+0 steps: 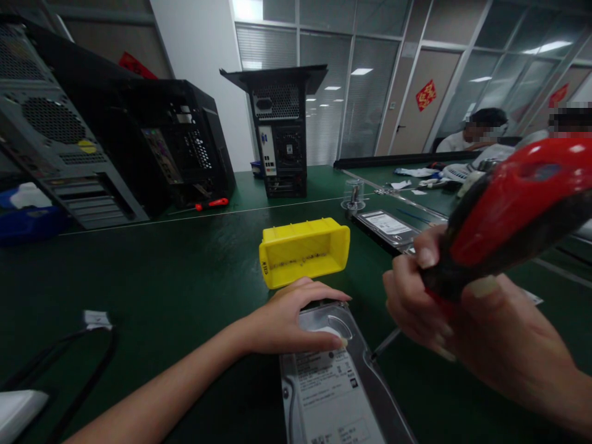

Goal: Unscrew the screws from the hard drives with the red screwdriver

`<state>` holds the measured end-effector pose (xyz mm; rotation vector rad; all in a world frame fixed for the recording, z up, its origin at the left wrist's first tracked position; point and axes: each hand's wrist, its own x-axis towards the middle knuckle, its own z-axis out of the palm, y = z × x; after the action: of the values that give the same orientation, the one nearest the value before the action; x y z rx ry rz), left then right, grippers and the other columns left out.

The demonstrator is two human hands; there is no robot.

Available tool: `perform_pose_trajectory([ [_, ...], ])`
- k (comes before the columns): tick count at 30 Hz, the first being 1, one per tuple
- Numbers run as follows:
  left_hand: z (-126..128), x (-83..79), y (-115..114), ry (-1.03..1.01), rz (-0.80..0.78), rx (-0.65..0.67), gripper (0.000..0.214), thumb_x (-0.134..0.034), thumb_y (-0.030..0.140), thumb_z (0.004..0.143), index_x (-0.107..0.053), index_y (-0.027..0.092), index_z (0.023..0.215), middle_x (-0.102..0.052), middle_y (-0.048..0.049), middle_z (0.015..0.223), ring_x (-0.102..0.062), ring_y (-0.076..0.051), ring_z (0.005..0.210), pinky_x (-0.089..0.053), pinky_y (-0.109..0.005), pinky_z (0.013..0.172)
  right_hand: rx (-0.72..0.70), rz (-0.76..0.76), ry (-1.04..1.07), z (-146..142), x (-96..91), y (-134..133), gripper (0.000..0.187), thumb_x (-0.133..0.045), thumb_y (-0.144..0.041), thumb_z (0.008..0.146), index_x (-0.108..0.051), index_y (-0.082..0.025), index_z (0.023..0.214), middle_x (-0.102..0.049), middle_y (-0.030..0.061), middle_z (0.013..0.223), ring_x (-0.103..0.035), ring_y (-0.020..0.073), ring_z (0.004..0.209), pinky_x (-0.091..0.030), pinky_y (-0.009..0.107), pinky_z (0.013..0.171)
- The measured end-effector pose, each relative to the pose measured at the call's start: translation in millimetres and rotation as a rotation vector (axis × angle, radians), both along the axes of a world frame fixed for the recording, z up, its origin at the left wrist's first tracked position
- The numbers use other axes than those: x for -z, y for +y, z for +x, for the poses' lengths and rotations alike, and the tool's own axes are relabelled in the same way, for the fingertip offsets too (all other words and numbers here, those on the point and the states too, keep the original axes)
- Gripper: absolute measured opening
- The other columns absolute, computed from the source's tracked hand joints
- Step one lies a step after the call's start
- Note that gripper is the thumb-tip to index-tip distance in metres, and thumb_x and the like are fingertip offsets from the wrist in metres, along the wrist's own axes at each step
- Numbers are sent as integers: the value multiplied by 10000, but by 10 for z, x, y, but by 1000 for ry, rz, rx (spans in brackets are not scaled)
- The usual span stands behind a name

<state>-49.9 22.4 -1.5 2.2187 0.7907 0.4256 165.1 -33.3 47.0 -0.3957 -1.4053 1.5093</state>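
Observation:
A hard drive with a white printed label lies at the bottom centre. My left hand grips its far end, thumb on the top face and fingers over the far edge. In my right hand is a large red and black screwdriver, fingers wrapped round its handle. Its thin shaft slants down to the left, and the tip meets the drive's right edge. Whether the tip sits in a screw is too small to tell. Just beyond the left hand, a yellow plastic bin faces me with its open side.
Another hard drive lies behind my right hand, near a clear plastic cup. Computer cases stand along the back and left. A red screwdriver lies by one. Cables are at left; a person sits far right.

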Motion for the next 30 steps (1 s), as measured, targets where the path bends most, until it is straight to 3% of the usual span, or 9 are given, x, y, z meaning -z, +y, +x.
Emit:
perform_pose_trajectory([
  [5,5,0,3,-20,23,1,560,-687,485,758,-520,279,1251,-553,-18,1233,-477,-226,1149,-375,-367,1006,-69,-16,-9,40,16,-7,397,-419,-536,892,-465,-329,1228,-509,6,762,-462,127,641,-462,229,583],
  [7,8,-9,6,-17,25,0,554,-687,481,761,-518,286,1252,-550,-12,1236,-475,-222,1151,-374,-362,1005,-64,-9,-15,45,33,18,414,-409,-531,898,-440,-328,1259,-520,9,775,-476,136,662,-469,241,605],
  [14,14,-33,-2,-12,4,11,545,-680,474,768,-520,288,1255,-540,-14,1255,-466,-231,1163,-366,-380,1016,10,19,-24,40,72,82,202,-467,-427,905,-543,-288,1030,-512,9,737,-501,144,677,-463,262,642],
  [20,8,-5,2,-12,16,5,563,-680,493,759,-518,281,1255,-547,-22,1242,-474,-233,1153,-374,-385,1008,29,42,-94,69,18,44,189,-498,-429,893,-560,-282,994,-554,6,767,-525,153,724,-451,288,673],
  [26,6,4,13,-29,17,3,560,-683,494,756,-527,274,1246,-551,-38,1233,-475,-247,1148,-377,-408,1005,-100,4,-89,90,20,-6,140,-525,-388,892,-546,-301,1000,-608,-7,816,-575,149,742,-461,275,630],
  [30,4,-6,7,-20,7,5,565,-683,492,756,-519,279,1254,-543,-29,1246,-470,-236,1159,-374,-393,1013,-80,-24,-62,70,34,-6,145,-533,-401,885,-542,-294,982,-556,-14,760,-515,117,663,-436,238,577],
])
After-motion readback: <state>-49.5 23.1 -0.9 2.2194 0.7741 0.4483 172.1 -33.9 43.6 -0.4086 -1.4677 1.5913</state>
